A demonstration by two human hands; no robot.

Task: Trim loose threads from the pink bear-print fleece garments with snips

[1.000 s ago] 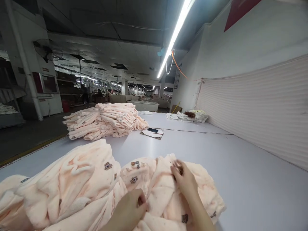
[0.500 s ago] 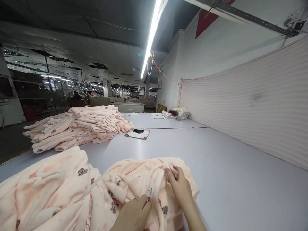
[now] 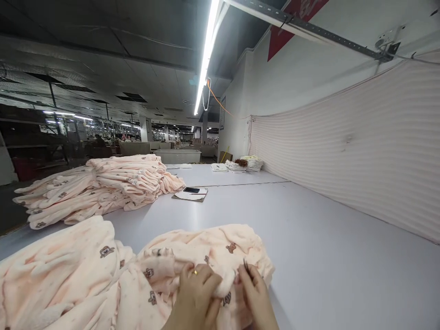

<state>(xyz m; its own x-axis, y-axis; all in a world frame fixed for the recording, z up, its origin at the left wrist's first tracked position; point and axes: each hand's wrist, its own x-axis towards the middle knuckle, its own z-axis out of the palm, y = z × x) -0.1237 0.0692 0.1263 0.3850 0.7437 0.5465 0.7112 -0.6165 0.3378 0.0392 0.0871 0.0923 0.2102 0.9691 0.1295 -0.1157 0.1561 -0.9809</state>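
Observation:
A pale pink plush garment with small bear prints lies bunched on the table in front of me. My left hand, a gold ring on one finger, is closed on a fold of it. Just to the right, my right hand is closed with its fingertips at the same fold. From these fingers a small dark pointed tool sticks up; most of it is hidden, so its kind is unclear. More of the same plush fabric is heaped on the left.
A tied stack of pink plush garments rests at the table's left edge. Beyond my hands, a phone lies on a paper pad. Paper stacks stand at the far end. Striped cloth hangs along the right wall.
The white label marked L, visible before by my left hand, is out of sight. My left hand has risen and folded the fabric over; my right hand has dropped lower, the dark tip now showing.

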